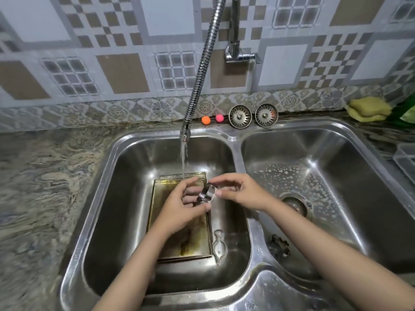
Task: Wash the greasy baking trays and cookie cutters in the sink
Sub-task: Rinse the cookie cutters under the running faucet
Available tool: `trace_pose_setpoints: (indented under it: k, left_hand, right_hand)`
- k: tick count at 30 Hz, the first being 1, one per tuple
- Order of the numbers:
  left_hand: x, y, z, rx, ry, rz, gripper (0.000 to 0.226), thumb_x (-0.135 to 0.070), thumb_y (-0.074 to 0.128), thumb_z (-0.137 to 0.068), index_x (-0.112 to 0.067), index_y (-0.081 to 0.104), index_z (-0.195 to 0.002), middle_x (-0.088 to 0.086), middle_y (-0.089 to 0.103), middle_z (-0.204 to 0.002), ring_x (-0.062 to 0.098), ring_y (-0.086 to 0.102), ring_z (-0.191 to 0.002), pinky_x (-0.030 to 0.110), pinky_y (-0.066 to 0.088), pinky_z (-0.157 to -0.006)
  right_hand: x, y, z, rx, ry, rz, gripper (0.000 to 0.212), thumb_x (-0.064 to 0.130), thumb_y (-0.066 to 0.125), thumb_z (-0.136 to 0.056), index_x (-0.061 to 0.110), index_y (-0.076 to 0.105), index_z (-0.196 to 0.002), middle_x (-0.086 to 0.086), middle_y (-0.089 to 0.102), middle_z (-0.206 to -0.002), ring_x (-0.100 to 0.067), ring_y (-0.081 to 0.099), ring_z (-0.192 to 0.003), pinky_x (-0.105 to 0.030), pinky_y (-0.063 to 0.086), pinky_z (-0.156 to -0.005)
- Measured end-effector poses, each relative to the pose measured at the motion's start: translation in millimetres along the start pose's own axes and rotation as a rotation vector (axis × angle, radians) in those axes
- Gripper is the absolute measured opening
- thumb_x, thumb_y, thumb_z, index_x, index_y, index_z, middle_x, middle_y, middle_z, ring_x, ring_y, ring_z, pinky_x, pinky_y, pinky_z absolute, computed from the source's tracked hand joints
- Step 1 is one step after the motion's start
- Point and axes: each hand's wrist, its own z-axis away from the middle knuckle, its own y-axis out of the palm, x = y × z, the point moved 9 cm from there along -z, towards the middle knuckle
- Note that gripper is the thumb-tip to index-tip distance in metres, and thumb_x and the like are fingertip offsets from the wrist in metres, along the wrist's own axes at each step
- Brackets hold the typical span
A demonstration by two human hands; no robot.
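Observation:
My left hand (183, 207) and my right hand (241, 191) both pinch a shiny round metal cookie cutter (207, 194) over the left sink basin (125, 198). Water runs from the flexible tap hose (199, 75) just left of the cutter. Below the hands lie greasy, yellow-stained baking trays (188, 243), stacked on the basin floor. A fish-shaped cutter (219, 245) lies beside the trays on the right. A dark flower-shaped cutter (279, 246) sits in the right basin near the divider.
The right basin (336, 176) holds soap foam around its drain (296, 204). Two sink strainers (240, 116), an orange ball (206, 120) and a pink ball stand on the back ledge. A yellow sponge (368, 108) and a clear container (406, 160) are at the right.

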Motion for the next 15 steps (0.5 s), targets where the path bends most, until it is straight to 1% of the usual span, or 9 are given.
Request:
trace_pose_setpoints:
  k: [2,4,5,7,9,10,12,14,15]
  left_hand:
    - [-4,-15,-3,-0.061,0.012,0.092,0.07,-0.024,0.088,-0.056,-0.033,0.053,-0.116,0.006,0.066,-0.114,0.02,0.069,-0.094,0.026,0.055,-0.079]
    - [-8,-28,-5,-0.161,0.02,0.174,0.059,-0.023,0.085,-0.065,-0.024,0.055,-0.115,0.008,0.069,-0.108,0.013,0.07,-0.087,0.022,0.055,-0.073]
    - [-10,-33,-5,-0.213,0.024,0.202,0.049,-0.021,0.08,-0.072,-0.02,0.056,-0.114,0.007,0.07,-0.104,0.009,0.07,-0.082,0.022,0.055,-0.071]
    - [-13,-36,-6,-0.296,0.019,0.243,0.024,-0.017,0.066,-0.085,-0.02,0.059,-0.107,0.0,0.072,-0.091,0.004,0.068,-0.076,0.022,0.055,-0.069]
    - [-13,-38,-7,-0.362,0.025,0.272,0.009,-0.019,0.06,-0.09,-0.024,0.062,-0.097,-0.007,0.072,-0.08,0.003,0.066,-0.076,0.025,0.054,-0.072]
    - [-14,-38,-7,-0.389,0.036,0.281,0.007,-0.02,0.058,-0.091,-0.024,0.062,-0.095,-0.008,0.071,-0.079,0.003,0.066,-0.076,0.026,0.053,-0.073]
    - [-18,-38,-8,-0.41,0.078,0.296,0.012,-0.015,0.055,-0.093,-0.023,0.063,-0.098,-0.009,0.071,-0.079,0.003,0.065,-0.077,0.025,0.053,-0.074]
    - [-22,-36,-9,-0.409,0.11,0.311,0.021,-0.009,0.053,-0.094,-0.024,0.063,-0.103,-0.008,0.072,-0.083,0.004,0.066,-0.079,0.022,0.054,-0.072]
    - [-23,-36,-10,-0.409,0.121,0.308,0.023,-0.007,0.053,-0.093,-0.025,0.063,-0.105,-0.006,0.072,-0.086,0.007,0.065,-0.079,0.023,0.054,-0.072]
  right_hand:
    - [1,0,-10,-0.041,-0.014,-0.07,0.031,0.003,0.07,-0.082,0.011,0.068,-0.111,-0.014,0.068,-0.112,-0.016,0.066,-0.099,-0.023,0.052,-0.09]
    - [1,1,-19,-0.083,-0.026,-0.147,0.028,0.004,0.071,-0.081,0.014,0.069,-0.107,-0.018,0.069,-0.108,-0.022,0.067,-0.096,-0.027,0.053,-0.09]
    - [1,2,-22,-0.104,-0.026,-0.181,0.026,0.004,0.07,-0.081,0.014,0.069,-0.106,-0.019,0.069,-0.105,-0.024,0.069,-0.094,-0.028,0.054,-0.088]
    - [-1,4,-29,-0.147,-0.023,-0.232,0.023,0.004,0.07,-0.082,0.013,0.069,-0.103,-0.019,0.069,-0.096,-0.023,0.07,-0.084,-0.025,0.056,-0.079]
    - [-2,7,-35,-0.185,-0.015,-0.274,0.02,0.002,0.07,-0.082,0.011,0.068,-0.1,-0.016,0.067,-0.089,-0.019,0.069,-0.076,-0.016,0.053,-0.066]
    - [-3,7,-37,-0.208,-0.007,-0.288,0.018,0.002,0.069,-0.083,0.011,0.068,-0.099,-0.016,0.067,-0.089,-0.019,0.069,-0.075,-0.014,0.05,-0.062]
    - [-3,6,-42,-0.251,0.004,-0.312,0.017,0.003,0.069,-0.083,0.012,0.068,-0.098,-0.017,0.068,-0.089,-0.02,0.069,-0.073,-0.011,0.047,-0.057]
    - [-4,5,-45,-0.276,0.008,-0.332,0.016,0.003,0.068,-0.084,0.011,0.067,-0.098,-0.016,0.068,-0.085,-0.015,0.069,-0.068,-0.011,0.047,-0.056]
    - [-5,5,-46,-0.282,0.008,-0.335,0.016,0.003,0.068,-0.085,0.009,0.067,-0.099,-0.015,0.068,-0.084,-0.014,0.069,-0.066,-0.011,0.047,-0.056]
